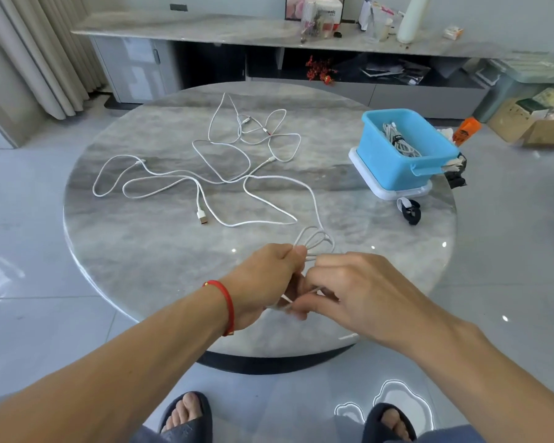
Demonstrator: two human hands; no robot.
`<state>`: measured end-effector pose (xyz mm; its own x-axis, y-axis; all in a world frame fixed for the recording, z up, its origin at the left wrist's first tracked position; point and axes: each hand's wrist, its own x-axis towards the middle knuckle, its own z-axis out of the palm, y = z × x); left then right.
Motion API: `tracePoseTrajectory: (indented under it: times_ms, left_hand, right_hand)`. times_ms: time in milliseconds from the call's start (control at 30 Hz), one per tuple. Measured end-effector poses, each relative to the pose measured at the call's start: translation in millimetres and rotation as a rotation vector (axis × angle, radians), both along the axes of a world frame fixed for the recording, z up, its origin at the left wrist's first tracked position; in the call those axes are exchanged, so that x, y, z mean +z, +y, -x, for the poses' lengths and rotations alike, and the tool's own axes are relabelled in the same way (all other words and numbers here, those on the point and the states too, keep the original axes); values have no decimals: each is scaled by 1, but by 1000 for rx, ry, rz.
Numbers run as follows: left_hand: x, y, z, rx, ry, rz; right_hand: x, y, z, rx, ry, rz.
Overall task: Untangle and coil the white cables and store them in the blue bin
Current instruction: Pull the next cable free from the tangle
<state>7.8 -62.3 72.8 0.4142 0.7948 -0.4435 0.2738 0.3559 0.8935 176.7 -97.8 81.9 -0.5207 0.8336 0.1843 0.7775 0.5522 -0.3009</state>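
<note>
Both forearms reach forward over near edge of round marble table (141,251). Left hand (266,279), red cord bracelet (229,306) on wrist, fingers curled round small loops of white cable (314,239). Right hand (362,294) knuckles-up, fingertips pinching same cable just beside left. Rest of cable trails across tabletop among loose tangled cables (224,161). Blue bin (406,148) far right on table, coiled cable inside. Box label on far counter too blurred to read.

Head view, angled down over round table (141,251), close.

Round marble table (147,251), cluttered sideboard (205,27) behind
</note>
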Motion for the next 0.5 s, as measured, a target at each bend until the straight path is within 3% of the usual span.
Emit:
tracePoseTrajectory:
  times_ms: [333,500]
  left_hand:
    - [4,-7,-10,-76,-68,58]
    - [10,-6,-7,-104,-29,126]
  right_hand:
    - [10,-6,8,-36,258,223]
    - [13,-7,8,-248,209,102]
